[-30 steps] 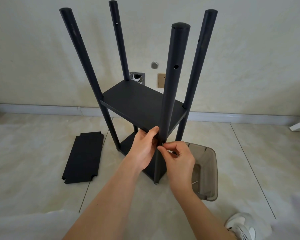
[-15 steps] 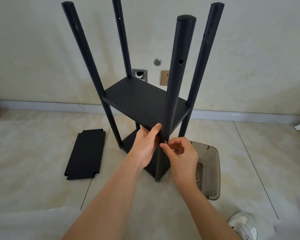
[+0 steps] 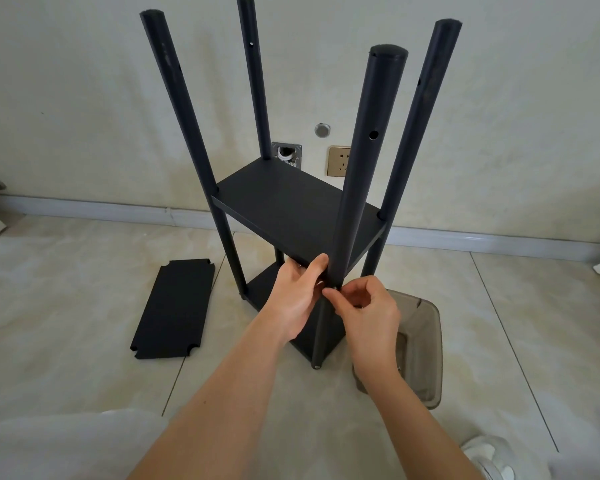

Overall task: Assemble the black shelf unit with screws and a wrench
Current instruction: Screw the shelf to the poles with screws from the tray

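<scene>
The black shelf unit [image 3: 291,206] stands on the tiled floor with several round poles rising above its middle shelf board. My left hand [image 3: 297,292] grips the front edge of that board beside the near pole [image 3: 364,174], thumb on top. My right hand [image 3: 368,310] pinches a small screw [image 3: 335,288] against the near pole at the board's corner. A lower shelf board [image 3: 326,336] sits near the floor. No wrench is visible.
A loose black shelf board [image 3: 175,310] lies flat on the floor to the left. A smoky translucent plastic bin [image 3: 426,351] sits right of the unit. The wall with a socket [image 3: 338,161] is close behind. A white shoe [image 3: 489,459] is at bottom right.
Both hands stay at the same corner of the middle board; my right fingers shifted slightly on the screw. The camera view has drifted a little.
</scene>
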